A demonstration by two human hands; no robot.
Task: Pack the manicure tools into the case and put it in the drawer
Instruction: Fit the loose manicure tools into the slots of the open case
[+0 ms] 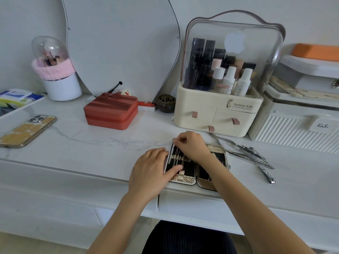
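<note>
Both forearms bare to the frame edge, no sleeves visible. Left hand (152,166) and right hand (191,144): no rings, watch or bracelet seen; nails short, no obvious polish, though detail is too small to be sure. Lower centre, lap covered by dark garment (185,239), near-black fabric w/ fine vertical ribbing or pleats. No other clothing in view.

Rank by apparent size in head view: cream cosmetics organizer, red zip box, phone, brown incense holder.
1. cream cosmetics organizer
2. red zip box
3. phone, looks close to the box and sits nearer the camera edge, so unsure
4. brown incense holder
</note>
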